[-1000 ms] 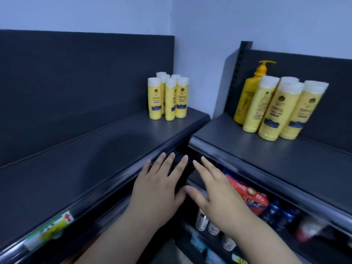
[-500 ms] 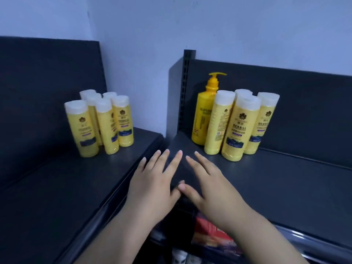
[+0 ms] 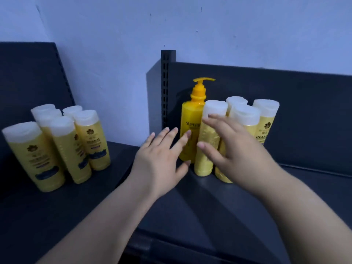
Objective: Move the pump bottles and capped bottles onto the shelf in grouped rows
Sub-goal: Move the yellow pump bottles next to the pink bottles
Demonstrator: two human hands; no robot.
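An orange-yellow pump bottle stands upright at the left end of the right shelf. Several yellow capped bottles with white caps stand beside it. My right hand is spread in front of them, fingers straight, over the nearest capped bottle. My left hand reaches with straight fingers toward the pump bottle's lower body. Neither hand holds anything. A second cluster of several yellow capped bottles stands on the left shelf.
A dark slotted upright post and dark back panels rise behind the shelves. A pale wall lies behind. The two shelves meet at a corner between the bottle groups.
Both hands have moved up and forward from the shelf corner to the bottles on the right shelf. The view has come closer to the bottles.
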